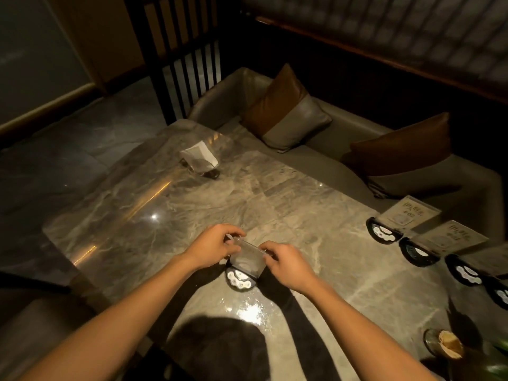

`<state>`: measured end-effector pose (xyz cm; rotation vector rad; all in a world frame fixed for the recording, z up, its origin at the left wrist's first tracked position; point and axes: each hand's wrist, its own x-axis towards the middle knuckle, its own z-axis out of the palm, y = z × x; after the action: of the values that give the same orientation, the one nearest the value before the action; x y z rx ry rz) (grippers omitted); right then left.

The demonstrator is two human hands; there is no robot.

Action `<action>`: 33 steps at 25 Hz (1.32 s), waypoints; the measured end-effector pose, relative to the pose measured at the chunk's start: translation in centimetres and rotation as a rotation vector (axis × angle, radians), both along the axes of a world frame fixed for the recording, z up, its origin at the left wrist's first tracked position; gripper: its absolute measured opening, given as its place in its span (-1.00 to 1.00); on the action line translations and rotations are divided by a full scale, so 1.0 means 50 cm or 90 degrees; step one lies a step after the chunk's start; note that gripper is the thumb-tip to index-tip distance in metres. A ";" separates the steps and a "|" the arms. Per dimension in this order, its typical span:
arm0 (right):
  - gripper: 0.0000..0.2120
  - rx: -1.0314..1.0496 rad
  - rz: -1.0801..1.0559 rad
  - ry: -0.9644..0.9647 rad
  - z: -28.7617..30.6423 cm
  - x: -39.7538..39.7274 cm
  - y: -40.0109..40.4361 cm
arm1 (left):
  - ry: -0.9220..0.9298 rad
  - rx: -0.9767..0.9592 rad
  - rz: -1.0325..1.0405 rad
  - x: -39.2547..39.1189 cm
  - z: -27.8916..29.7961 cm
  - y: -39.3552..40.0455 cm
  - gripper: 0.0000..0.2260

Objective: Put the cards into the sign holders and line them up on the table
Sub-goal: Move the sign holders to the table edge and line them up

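A clear sign holder (245,264) with a black rounded base stands on the marble table (275,193) just in front of me. My left hand (213,247) pinches its upper left edge, and my right hand (286,264) grips its upper right edge. Whether a card is inside its clear panel is hard to tell. Several more sign holders line the table's right edge; the far two, one (395,222) behind the other (428,244), show pale printed cards. Another holder (464,270) follows nearer.
A clear stand with white paper (200,159) sits at the table's far left. A cup with a pale top (445,345) is at the near right. A grey sofa with brown cushions (286,114) runs along the far and right sides.
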<state>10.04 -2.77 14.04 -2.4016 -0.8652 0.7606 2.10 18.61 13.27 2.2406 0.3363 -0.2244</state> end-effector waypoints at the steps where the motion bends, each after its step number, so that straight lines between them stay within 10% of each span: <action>1: -0.77 0.001 -0.009 -0.001 0.001 0.017 -0.008 | -0.009 0.013 0.008 0.016 -0.001 -0.009 -0.80; 23: -0.79 -0.104 -0.322 -0.199 0.024 0.541 -0.313 | -0.120 0.049 -0.118 0.679 -0.004 -0.360 -0.93; 33: -0.58 -0.053 -0.312 -0.182 0.062 0.531 -0.387 | -0.022 0.113 -0.200 0.725 0.018 -0.390 -0.57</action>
<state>36.57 -22.11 17.15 -2.6786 -0.3138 0.2740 38.34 -0.89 14.18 2.4649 -0.0178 -0.3309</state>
